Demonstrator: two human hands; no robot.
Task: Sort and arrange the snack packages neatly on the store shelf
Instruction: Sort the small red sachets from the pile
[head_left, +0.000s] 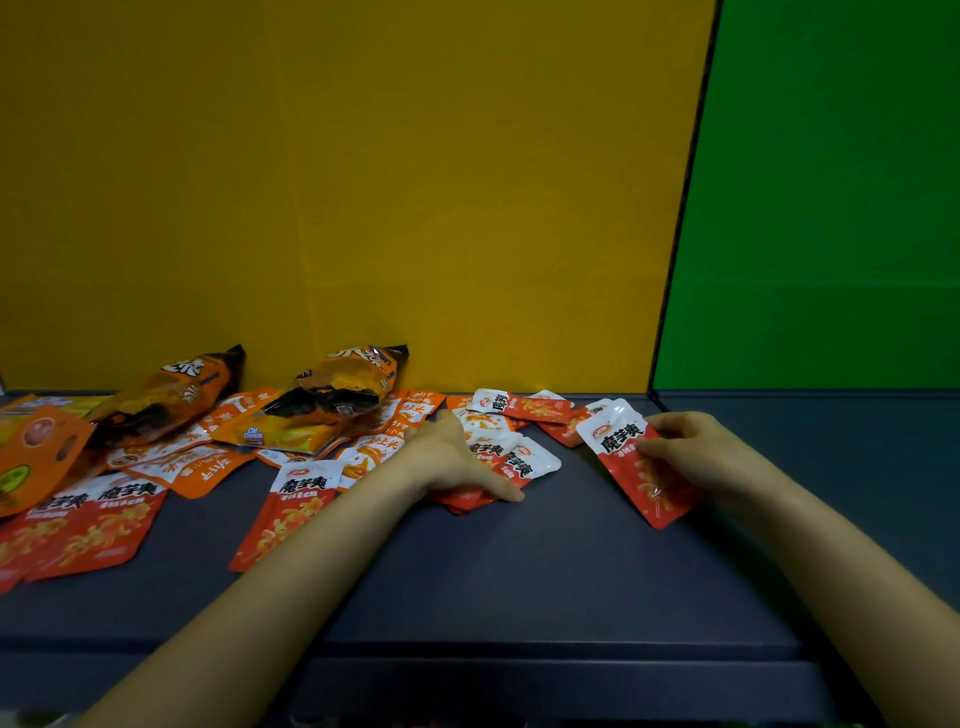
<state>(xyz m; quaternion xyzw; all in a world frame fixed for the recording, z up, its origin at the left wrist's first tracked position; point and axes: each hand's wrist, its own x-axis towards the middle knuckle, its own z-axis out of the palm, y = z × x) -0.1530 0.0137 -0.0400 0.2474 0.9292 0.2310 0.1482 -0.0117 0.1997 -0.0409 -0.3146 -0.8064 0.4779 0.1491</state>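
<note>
Head view: right hand (691, 449) pinches a red packet (631, 457), thumb on its face, fingers curled behind, low over the dark shelf (519, 571). Left hand (452, 457) clamps a small packet stack (511, 460) between thumb and fingers, mid-shelf. Orange packets (197, 470) and chip bags (171, 395) crowd the left side by the yellow panel (363, 208).

red packets (88, 525) cut by left edge, stack (511, 460) largely hidden under left hand (452, 457), perhaps several deep

Yellow wall (363, 182) meets green wall (831, 208) behind a dark shelf (519, 571); lighting seems dim.
</note>
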